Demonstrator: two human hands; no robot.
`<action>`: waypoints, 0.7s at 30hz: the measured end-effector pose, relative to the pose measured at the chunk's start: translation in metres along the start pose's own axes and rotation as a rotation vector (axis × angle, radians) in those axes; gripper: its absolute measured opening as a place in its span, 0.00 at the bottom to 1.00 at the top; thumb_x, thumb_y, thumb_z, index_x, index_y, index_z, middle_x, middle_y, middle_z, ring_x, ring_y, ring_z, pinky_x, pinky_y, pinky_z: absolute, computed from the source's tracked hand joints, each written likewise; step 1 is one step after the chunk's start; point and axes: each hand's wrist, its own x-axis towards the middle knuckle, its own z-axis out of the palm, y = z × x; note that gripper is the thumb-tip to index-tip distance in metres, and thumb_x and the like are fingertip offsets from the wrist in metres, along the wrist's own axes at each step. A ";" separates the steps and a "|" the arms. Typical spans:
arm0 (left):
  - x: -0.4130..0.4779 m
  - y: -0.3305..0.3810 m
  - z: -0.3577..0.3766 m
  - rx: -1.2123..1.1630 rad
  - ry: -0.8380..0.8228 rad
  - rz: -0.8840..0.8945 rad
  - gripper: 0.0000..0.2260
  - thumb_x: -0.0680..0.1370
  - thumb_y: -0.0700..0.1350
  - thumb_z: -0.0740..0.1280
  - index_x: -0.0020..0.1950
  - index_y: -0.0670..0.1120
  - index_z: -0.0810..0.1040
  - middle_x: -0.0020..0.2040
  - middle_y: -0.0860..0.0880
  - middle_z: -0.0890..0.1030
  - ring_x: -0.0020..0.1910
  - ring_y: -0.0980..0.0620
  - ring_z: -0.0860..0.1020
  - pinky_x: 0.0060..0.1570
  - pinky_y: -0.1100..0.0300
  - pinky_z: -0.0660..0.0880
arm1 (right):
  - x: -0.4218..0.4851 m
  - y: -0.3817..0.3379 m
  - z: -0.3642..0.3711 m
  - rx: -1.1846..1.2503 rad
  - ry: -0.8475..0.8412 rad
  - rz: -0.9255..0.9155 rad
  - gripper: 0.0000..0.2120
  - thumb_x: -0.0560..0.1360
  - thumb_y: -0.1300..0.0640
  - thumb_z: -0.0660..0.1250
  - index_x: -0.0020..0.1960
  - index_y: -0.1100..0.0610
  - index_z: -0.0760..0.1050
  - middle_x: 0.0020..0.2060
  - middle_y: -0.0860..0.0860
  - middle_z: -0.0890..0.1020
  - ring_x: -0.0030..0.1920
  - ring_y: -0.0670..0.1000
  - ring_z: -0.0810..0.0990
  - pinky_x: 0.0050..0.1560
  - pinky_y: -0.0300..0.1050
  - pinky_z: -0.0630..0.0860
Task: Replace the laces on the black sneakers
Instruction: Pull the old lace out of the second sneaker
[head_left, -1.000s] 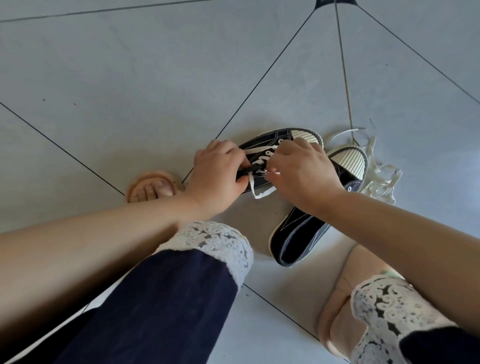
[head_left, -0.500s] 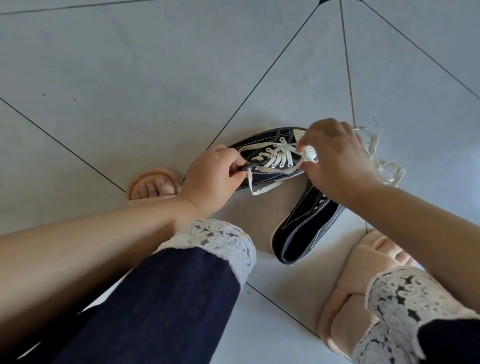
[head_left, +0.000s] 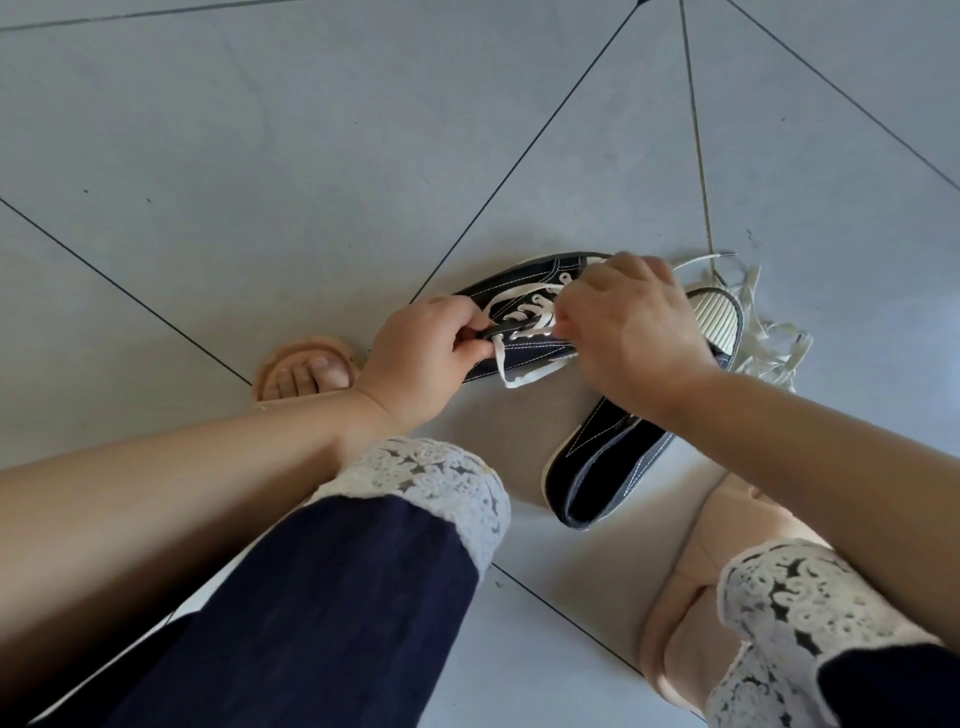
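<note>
A black sneaker (head_left: 519, 356) with white stitching lies on the grey tiled floor, partly threaded with a white lace (head_left: 524, 312). My left hand (head_left: 421, 353) grips its near end by the tongue. Over the eyelets my right hand (head_left: 628, 332) has its fingers curled, pinching the lace. A loose lace end (head_left: 519, 376) hangs down below the shoe. The second black sneaker (head_left: 608, 467) lies unlaced beneath my right forearm, its ribbed white toe cap (head_left: 717, 317) showing past my hand.
A tangle of loose white laces (head_left: 769, 343) lies on the floor right of the shoes. My feet in tan sandals (head_left: 306, 374) and legs in dark trousers with lace cuffs (head_left: 431, 483) flank the shoes.
My right hand, which had pulled the lace out toward the toe, has come back down over the eyelets. My left hand has kept its grip on the shoe.
</note>
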 end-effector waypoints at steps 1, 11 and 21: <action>0.000 0.000 0.000 -0.002 0.003 0.006 0.09 0.71 0.39 0.71 0.49 0.39 0.80 0.45 0.42 0.81 0.45 0.44 0.76 0.41 0.63 0.63 | -0.001 0.008 -0.004 -0.026 0.030 0.007 0.01 0.70 0.62 0.70 0.41 0.59 0.78 0.38 0.56 0.79 0.47 0.60 0.75 0.53 0.51 0.66; -0.005 0.005 0.000 -0.123 -0.013 -0.003 0.07 0.71 0.37 0.70 0.48 0.42 0.79 0.38 0.55 0.75 0.37 0.56 0.73 0.41 0.69 0.67 | -0.010 0.027 -0.009 -0.038 -0.141 0.155 0.04 0.73 0.57 0.66 0.46 0.55 0.79 0.44 0.53 0.79 0.54 0.58 0.72 0.59 0.51 0.62; -0.006 0.002 0.004 -0.177 0.041 -0.039 0.04 0.71 0.38 0.70 0.44 0.45 0.78 0.33 0.63 0.72 0.33 0.68 0.72 0.37 0.79 0.65 | 0.000 -0.015 0.010 -0.011 -0.108 -0.001 0.11 0.77 0.49 0.60 0.49 0.54 0.78 0.45 0.50 0.78 0.53 0.54 0.72 0.56 0.45 0.59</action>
